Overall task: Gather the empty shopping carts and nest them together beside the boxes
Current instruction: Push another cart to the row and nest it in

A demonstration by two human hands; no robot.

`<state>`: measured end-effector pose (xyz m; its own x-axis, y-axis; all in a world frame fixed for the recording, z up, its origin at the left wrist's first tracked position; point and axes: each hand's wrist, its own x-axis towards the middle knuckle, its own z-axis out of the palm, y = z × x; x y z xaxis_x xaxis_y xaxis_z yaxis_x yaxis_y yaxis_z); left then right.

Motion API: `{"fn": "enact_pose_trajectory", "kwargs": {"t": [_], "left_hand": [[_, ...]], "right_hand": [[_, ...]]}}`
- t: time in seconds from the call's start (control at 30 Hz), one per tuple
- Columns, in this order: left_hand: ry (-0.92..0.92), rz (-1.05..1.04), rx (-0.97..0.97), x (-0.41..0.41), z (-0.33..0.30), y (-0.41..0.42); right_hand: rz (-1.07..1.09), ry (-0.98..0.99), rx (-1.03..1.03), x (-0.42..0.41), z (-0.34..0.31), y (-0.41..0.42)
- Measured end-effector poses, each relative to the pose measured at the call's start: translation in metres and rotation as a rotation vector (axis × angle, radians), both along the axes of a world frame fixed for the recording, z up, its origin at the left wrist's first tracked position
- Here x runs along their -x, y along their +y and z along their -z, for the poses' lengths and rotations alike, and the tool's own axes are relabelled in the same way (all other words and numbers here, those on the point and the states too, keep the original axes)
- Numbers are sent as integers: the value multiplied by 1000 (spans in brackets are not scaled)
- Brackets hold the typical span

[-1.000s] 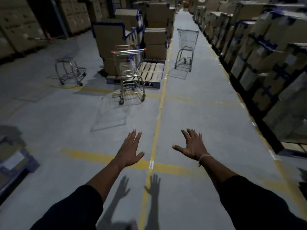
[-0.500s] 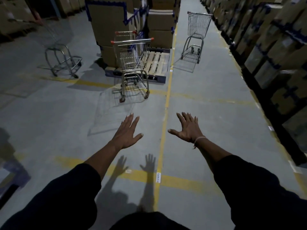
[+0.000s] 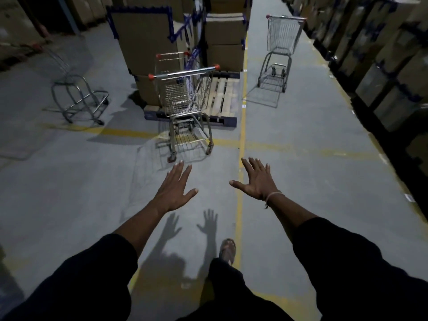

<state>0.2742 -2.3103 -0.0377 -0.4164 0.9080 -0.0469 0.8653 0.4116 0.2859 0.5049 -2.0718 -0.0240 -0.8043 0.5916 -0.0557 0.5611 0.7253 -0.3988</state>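
Two wire shopping carts [image 3: 185, 96] with red-tipped handles stand nested together straight ahead, against the stacked cardboard boxes [image 3: 148, 42] on a wooden pallet [image 3: 222, 98]. Another empty cart [image 3: 281, 42] stands alone in the aisle at the upper right. A further cart [image 3: 76, 93] stands at the left, its basket blurred. My left hand [image 3: 174, 188] and my right hand [image 3: 258, 181] reach forward with fingers spread, palms down, holding nothing. Both are well short of the nearest cart's handle.
Long rows of stacked boxes [image 3: 379, 54] line the right side of the aisle. Yellow floor lines [image 3: 240, 140] cross the grey concrete. My sandalled foot [image 3: 228, 250] steps forward below my hands. More boxes stand at the far left.
I have walked forward, so the nested carts and the boxes are nearer and larger. Both hands stay outstretched and spread, holding nothing.
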Motion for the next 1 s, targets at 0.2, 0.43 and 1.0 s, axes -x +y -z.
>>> {"fn": "enact_pose_trajectory", "kwargs": {"t": [0.2, 0.43, 1.0], "left_hand": [[-6, -59, 10, 106, -9, 99], [-12, -124, -50, 213, -27, 201], [-32, -138, -56, 477, -23, 373]], "right_hand": [[-35, -6, 11, 121, -4, 111], [-117, -5, -41, 246, -32, 212], [-199, -19, -118, 531, -43, 366]]}}
